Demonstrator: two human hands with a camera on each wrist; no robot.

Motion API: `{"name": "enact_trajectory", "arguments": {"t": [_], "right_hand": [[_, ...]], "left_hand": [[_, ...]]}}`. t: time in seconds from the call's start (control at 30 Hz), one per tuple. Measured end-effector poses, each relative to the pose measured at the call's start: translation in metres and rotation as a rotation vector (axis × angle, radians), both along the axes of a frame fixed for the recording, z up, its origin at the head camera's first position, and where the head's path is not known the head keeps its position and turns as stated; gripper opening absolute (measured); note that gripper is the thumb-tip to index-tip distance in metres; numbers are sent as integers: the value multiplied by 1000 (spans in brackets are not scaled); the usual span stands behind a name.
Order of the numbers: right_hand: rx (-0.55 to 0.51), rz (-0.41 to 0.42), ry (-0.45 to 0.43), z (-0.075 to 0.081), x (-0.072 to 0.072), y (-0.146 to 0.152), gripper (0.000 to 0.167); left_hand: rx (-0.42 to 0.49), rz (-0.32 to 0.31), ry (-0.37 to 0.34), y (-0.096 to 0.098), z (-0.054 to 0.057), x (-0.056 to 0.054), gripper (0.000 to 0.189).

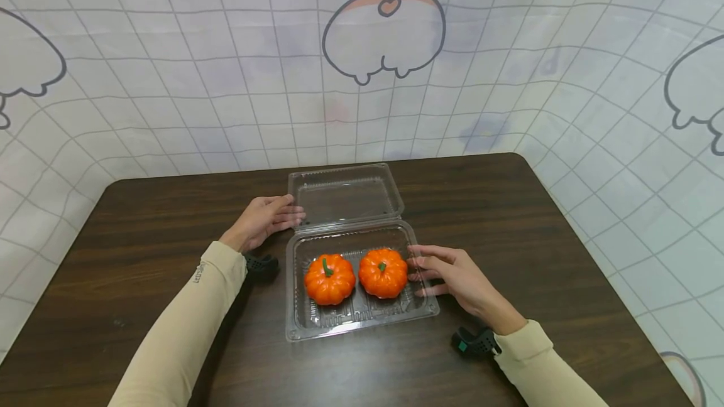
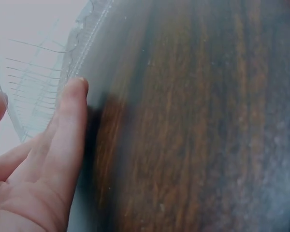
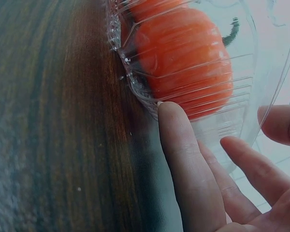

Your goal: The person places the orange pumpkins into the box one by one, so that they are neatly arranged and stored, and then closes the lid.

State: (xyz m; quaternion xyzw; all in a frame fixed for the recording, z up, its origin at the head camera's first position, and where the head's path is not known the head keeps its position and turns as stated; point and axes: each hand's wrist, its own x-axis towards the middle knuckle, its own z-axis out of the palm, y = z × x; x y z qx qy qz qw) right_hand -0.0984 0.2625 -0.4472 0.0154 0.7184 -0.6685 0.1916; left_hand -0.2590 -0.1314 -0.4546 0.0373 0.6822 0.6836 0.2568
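A clear plastic clamshell container lies unfolded on the table, its lid laid back behind the base. Two small orange pumpkins with green stems sit in the base, the left pumpkin beside the right pumpkin. My left hand holds the lid's left edge, thumb at the rim and fingers under it against the side wall. At the base's right side is my right hand, its fingers spread and loosely bent. One fingertip meets the ribbed side wall near the table, while the thumb stands apart near the rim.
The dark wood-grain table has rounded far corners. A white gridded cloth with cartoon drawings hangs behind it and along both sides. Black straps are on both wrists, such as the right wristband.
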Motion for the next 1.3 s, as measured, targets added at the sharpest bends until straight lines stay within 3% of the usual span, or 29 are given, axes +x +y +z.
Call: {"name": "enact_trajectory", "arguments": {"t": [0.4, 0.93, 1.3], "right_hand": [[10, 1, 2, 0, 0, 0, 53], [15, 5, 10, 2, 0, -1, 54], [11, -5, 11, 1, 0, -2, 51]], "left_hand": [[35, 3, -8, -2, 7, -1, 53], [-51, -3, 64, -1, 34, 0, 53], [-31, -3, 83, -1, 47, 0, 54]]}}
